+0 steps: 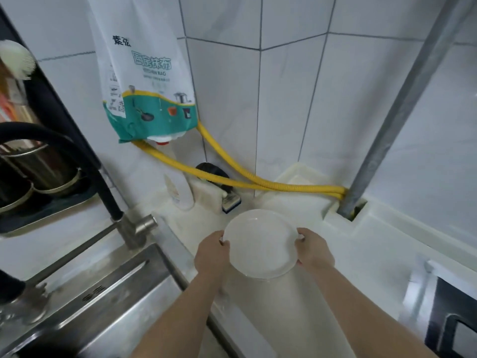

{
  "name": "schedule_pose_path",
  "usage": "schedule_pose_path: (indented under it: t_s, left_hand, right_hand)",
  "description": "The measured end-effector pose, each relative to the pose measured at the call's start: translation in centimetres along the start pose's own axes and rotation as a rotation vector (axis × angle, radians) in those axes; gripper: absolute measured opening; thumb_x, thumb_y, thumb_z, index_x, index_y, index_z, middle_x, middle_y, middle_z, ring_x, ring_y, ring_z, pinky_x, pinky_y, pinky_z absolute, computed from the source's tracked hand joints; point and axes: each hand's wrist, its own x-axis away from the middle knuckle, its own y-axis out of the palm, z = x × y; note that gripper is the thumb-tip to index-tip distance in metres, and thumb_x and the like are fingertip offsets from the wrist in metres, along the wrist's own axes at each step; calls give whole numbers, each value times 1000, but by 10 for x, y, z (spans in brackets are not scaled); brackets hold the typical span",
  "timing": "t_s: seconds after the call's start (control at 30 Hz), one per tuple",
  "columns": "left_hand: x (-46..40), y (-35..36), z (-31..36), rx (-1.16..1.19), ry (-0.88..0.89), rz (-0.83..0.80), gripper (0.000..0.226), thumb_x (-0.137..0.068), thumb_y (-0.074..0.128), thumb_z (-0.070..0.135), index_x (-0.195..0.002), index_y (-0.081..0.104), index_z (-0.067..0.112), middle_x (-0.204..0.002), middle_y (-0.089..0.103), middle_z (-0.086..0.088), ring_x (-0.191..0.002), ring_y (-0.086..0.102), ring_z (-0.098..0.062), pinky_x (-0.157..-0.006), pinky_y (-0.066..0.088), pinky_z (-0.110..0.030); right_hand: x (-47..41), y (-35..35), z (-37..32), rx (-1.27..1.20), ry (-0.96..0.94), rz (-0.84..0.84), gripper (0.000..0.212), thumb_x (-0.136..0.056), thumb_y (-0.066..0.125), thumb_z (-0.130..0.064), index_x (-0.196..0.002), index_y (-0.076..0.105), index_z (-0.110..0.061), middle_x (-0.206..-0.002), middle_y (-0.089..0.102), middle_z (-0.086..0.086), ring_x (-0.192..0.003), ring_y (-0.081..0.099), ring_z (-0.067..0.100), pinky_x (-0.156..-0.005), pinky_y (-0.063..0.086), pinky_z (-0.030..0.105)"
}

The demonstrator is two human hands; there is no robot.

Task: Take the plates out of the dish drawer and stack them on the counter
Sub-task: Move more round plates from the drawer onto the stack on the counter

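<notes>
Round glossy white plate (pixel 260 244)

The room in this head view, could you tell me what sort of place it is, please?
Most likely a home kitchen: a steel sink with a faucet, tiled walls, a pale counter, and two hands holding a white plate.
</notes>
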Motion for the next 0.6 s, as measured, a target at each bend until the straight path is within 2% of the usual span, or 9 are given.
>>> schedule_pose_path:
  t_s: [0.07,0.13,0.27,0.4,0.43,0.53,0.6]
  left_hand:
    - [-8,4,-1,13,6,4,25,-94,48,13,-107,68,17,-93,66,-4,-79,55,-17,-68,41,-26]
    - [-14,7,0,31,22,8,27,-91,49,9,-107,70,14,-85,64,-5,-75,57,-20,-65,44,-26]
    - [-19,14,1,13,22,11,32,-92,48,11,-116,68,16,-103,64,-12,-90,61,-26,-79,53,-36]
    - [-18,16,1,23,-14,22,33,-93,49,11,-120,66,21,-106,60,-11,-91,58,-25,-76,48,-31]
    - [-17,15,0,17,-16,21,33,-93,49,11,-119,66,22,-105,59,-11,-89,57,-24,-74,47,-30]
    - [-17,15,-1,-23,-9,32,32,-92,48,10,-116,67,22,-100,58,-9,-83,54,-22,-70,46,-30]
    - [-18,16,-2,-35,-13,38,32,-92,47,11,-116,66,22,-100,58,-8,-84,56,-22,-70,46,-30]
  right_hand:
    - [-6,3,-1,101,-18,43,44,-91,38,-14,-127,55,-31,-125,60,2,-113,57,28,-91,47,37]
    - [-10,3,-3,161,-32,79,44,-91,37,-14,-125,56,-32,-123,60,3,-114,56,28,-86,44,37]
    - [-14,1,-2,187,-25,81,43,-89,37,-14,-121,57,-33,-117,62,2,-112,56,27,-87,46,37]
    - [-13,2,5,159,-13,55,30,-85,37,-12,-99,57,-30,-107,63,3,-101,57,25,-84,48,37]
    - [-12,4,6,157,-9,49,31,-86,37,-12,-99,57,-31,-106,62,3,-101,57,25,-84,48,36]
    - [-12,8,8,171,-13,40,43,-89,36,-12,-120,59,-31,-111,60,3,-106,56,24,-86,48,36]
    - [-13,10,9,166,-14,45,45,-89,35,-13,-124,57,-31,-112,59,4,-106,56,24,-87,49,37]
